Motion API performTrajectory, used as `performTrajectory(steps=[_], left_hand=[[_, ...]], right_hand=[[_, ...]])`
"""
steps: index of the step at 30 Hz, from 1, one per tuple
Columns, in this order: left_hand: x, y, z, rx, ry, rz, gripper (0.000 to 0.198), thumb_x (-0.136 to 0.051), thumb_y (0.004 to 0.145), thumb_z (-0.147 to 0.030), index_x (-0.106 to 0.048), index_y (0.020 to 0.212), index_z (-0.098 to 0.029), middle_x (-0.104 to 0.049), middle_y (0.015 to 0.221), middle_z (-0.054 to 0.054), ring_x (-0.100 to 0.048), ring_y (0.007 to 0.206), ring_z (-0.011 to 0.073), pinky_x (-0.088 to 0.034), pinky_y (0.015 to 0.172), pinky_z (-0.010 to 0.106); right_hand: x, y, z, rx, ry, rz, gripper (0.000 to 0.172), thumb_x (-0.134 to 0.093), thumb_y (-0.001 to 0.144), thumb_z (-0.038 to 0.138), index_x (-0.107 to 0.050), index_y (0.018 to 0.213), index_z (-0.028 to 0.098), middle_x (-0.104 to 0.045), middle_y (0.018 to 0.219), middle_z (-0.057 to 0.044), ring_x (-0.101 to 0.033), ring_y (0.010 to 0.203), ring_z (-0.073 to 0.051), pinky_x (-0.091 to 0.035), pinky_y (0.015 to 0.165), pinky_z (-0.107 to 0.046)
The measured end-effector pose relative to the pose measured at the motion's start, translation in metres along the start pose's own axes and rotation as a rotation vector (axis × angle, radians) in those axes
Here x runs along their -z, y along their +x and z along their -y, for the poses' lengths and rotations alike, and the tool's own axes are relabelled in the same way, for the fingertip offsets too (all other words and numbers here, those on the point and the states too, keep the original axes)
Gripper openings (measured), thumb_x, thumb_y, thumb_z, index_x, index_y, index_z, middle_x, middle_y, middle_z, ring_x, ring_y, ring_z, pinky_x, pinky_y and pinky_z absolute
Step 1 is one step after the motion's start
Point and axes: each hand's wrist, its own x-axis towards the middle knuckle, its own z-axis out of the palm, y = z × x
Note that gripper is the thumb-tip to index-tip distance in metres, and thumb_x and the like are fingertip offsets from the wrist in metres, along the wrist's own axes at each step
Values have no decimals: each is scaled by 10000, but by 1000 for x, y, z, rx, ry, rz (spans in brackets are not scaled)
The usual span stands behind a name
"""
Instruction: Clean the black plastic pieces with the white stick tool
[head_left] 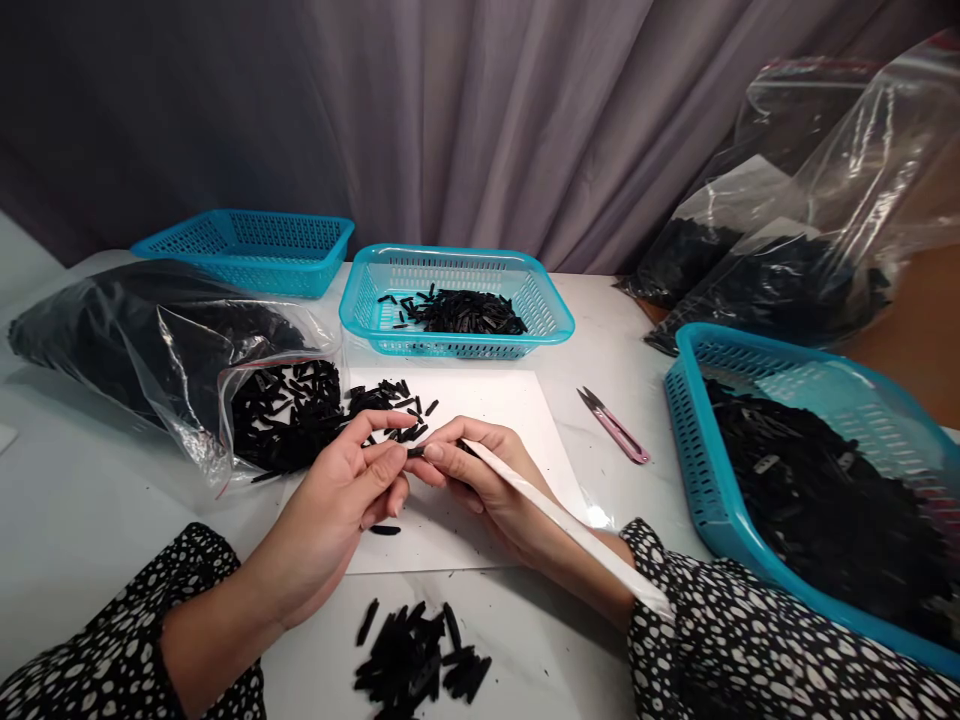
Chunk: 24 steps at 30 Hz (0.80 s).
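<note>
My left hand and my right hand meet over a white sheet in the middle of the table. Between their pinched fingertips is a small black strip. My right hand also grips a long white stick-like tool that runs back along my wrist. Just beyond the fingers, black strips spill from an open clear bag. One loose strip lies under my left hand. A small pile of black strips sits near the table's front edge.
A turquoise basket with some black strips stands behind the sheet, another turquoise basket at the back left. A large basket full of black pieces is at right. Pink thread snips lie beside it. Clear bags of black pieces lean at back right.
</note>
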Motion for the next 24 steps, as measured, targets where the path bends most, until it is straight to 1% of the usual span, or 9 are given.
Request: performTrajectory(steps=[3,7,11,13,16,18,19,22,24], left_hand=[[1,0,-1,-2,-15,-23,315,-656,888,-342,-587,1159,-196,-679,753,9,-462,667,124,-317,574,240],[1,1,0,13,-65,-90,340,-652,764,-160,-636,1102,-189,-672,811,10,-506,772,145,-374,631,249],[1,2,2,14,-44,-111,307,-645,737,-140,-677,1041,-173,-677,825,28,-500,741,144,-385,614,248],[1,1,2,20,-52,-108,335,-639,707,-111,-691,1032,-177,-681,828,30,-519,761,148,-400,624,240],[1,3,-1,15,-98,-148,372,-628,672,-57,-699,1016,-179,-696,848,29,-542,765,141,-420,636,228],[2,5,-3,-1,-126,-180,331,-632,710,-46,-699,1009,-171,-721,889,42,-555,750,129,-443,660,226],[3,7,-4,-12,-136,-190,303,-634,742,-48,-698,1014,-167,-737,927,54,-571,763,128,-454,679,227],[5,11,-5,-36,-144,-192,248,-625,841,-74,-691,1063,-160,-759,1088,94,-634,880,141,-479,737,228],[7,12,-4,-45,-138,-180,228,-622,885,-104,-682,1100,-151,-750,1168,116,-652,908,144,-484,736,223]], right_hand=[[2,0,2,25,-26,-43,267,-767,830,393,-669,804,146,-567,625,31,-320,467,-45,-179,420,-218],[2,1,5,41,-3,-80,261,-769,824,397,-669,802,156,-559,599,47,-294,429,-35,-180,412,-217],[1,1,6,29,13,-88,275,-781,806,400,-651,777,160,-559,597,49,-287,427,-33,-179,410,-212],[2,1,5,21,6,-91,282,-780,807,407,-645,774,162,-561,604,47,-286,429,-35,-182,410,-211],[4,1,6,23,-38,-75,290,-765,827,427,-648,786,165,-555,593,52,-296,431,-43,-191,412,-212],[6,0,9,3,-134,32,288,-772,826,420,-666,771,159,-548,575,52,-350,452,-56,-243,429,-209],[7,0,12,-18,-204,127,272,-781,824,401,-683,768,154,-565,581,44,-401,476,-66,-293,452,-207],[10,-4,21,-69,-400,516,159,-781,841,289,-747,818,135,-694,707,-19,-594,623,-114,-474,616,-226],[11,-8,25,-56,-495,750,98,-744,875,216,-768,883,121,-748,814,-61,-665,728,-137,-520,724,-236]])
